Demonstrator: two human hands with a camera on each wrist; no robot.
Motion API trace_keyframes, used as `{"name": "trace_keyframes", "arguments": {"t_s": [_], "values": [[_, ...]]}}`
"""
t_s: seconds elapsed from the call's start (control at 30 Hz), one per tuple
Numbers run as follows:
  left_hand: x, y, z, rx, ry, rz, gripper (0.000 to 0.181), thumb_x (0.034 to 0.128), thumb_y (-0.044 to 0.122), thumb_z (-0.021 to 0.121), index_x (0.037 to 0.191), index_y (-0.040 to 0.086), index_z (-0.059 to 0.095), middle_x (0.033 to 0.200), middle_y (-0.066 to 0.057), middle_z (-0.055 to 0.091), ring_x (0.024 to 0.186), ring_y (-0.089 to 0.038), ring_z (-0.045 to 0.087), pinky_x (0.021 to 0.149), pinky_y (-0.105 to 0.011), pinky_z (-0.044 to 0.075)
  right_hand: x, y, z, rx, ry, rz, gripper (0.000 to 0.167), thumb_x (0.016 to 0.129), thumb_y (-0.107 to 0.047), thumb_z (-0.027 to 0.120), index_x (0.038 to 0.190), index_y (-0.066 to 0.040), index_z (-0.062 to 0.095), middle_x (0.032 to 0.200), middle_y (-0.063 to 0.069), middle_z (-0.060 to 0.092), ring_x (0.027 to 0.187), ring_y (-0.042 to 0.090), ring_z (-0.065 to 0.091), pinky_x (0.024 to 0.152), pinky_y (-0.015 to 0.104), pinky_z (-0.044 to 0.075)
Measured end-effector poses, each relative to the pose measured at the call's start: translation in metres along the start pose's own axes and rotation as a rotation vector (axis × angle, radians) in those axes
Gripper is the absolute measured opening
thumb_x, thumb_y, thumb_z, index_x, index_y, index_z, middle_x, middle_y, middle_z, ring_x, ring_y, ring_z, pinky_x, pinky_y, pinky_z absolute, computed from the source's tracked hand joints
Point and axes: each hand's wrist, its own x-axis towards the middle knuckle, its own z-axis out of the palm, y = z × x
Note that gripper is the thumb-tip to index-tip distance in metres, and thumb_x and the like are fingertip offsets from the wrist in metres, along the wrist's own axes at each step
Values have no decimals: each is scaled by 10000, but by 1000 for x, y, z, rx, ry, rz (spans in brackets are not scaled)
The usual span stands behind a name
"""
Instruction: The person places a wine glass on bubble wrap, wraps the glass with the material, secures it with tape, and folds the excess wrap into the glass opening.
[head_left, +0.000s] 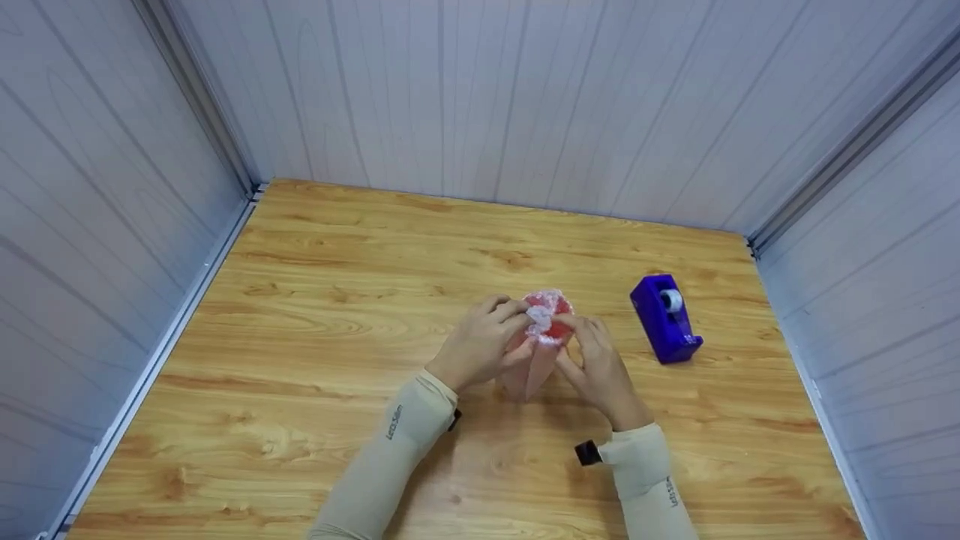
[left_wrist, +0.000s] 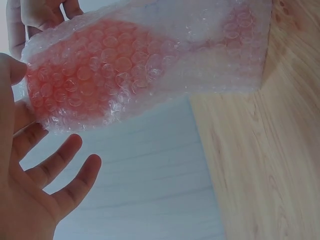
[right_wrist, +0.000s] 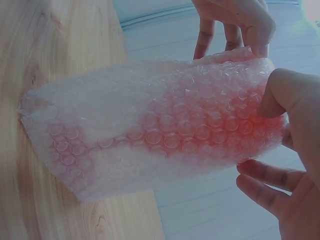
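Note:
A red stemmed goblet (right_wrist: 220, 125) wrapped in bubble wrap (left_wrist: 210, 30) stands upright on the table. Its wide bowl, thin stem and foot show through the plastic in both wrist views. At the open top, the wrap's edge bunches inward over the goblet's mouth. My left hand (head_left: 484, 341) pinches this upper edge from the left, thumb outside, with its other fingers spread away. From the right, my right hand (head_left: 596, 367) holds the top edge, its thumb against the outer side and a forefinger at the mouth. Parts of the fingertips are hidden by the wrap.
A blue tape dispenser (head_left: 664, 319) with a roll of clear tape stands to the right of the goblet on the wooden table (head_left: 315, 360). White panelled walls (head_left: 480, 97) enclose the table at the back and both sides.

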Motion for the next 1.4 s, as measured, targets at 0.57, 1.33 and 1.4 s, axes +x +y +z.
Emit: {"name": "trace_keyframes", "arguments": {"t_s": [0.57, 1.33, 1.4], "values": [[-1, 4, 6, 26, -1, -7, 381, 995, 346, 537, 1207, 74, 699, 1251, -50, 654, 1162, -255, 570, 915, -392, 515, 2, -2, -2, -38, -41, 3, 374, 915, 1, 644, 1254, -144, 708, 1245, 20, 624, 1124, 244, 523, 921, 443, 499], [8, 14, 0, -15, -185, -105, 435, 1015, 344, 416, 1358, 183, 631, 1290, -52, 586, 1172, -315, 521, 951, -493, 487, 4, -7, -5, -147, -98, 13, 254, 909, -60, 686, 1159, -66, 731, 1218, 109, 614, 1093, 326, 568, 902, 486, 517], [10, 15, -1, -9, -227, -124, 451, 1010, 354, 405, 1362, 183, 629, 1291, -52, 578, 1174, -315, 512, 938, -500, 492, 3, -6, -4, -148, -94, 7, 255, 911, -65, 692, 1163, -59, 727, 1234, 117, 612, 1096, 328, 567, 902, 485, 517]]}}
